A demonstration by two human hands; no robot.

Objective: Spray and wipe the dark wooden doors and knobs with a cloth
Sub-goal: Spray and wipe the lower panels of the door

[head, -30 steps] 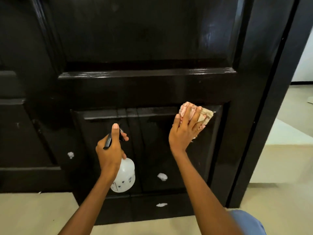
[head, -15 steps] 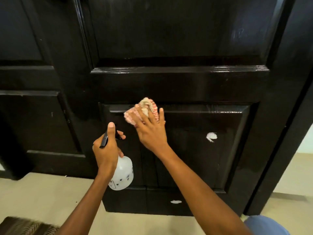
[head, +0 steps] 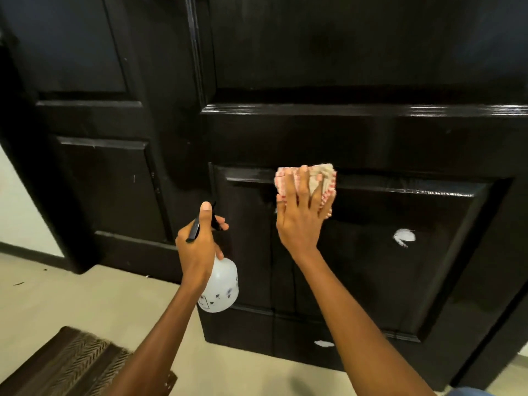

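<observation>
A dark wooden door (head: 357, 132) fills most of the view, with a second dark door leaf (head: 94, 81) to its left. My right hand (head: 300, 221) presses a folded red-and-cream checked cloth (head: 317, 178) flat against the top edge of the door's lower panel, fingers spread. My left hand (head: 198, 247) grips a white spray bottle (head: 220, 287) by its black trigger head, held just in front of the panel's left side, thumb up. White marks show on the panel (head: 404, 237) and the bottom rail (head: 323, 343). No knob is in view.
Pale beige floor (head: 71, 298) runs below the doors. A brown patterned mat (head: 65, 364) lies at the bottom left. A light wall (head: 17, 212) shows at the far left, and a blue garment at the bottom right edge.
The cloth hand swept left across the panel's top edge, then back a little to the right. The view shifted left, and the mat and left wall came into sight. The bottle hand stayed put.
</observation>
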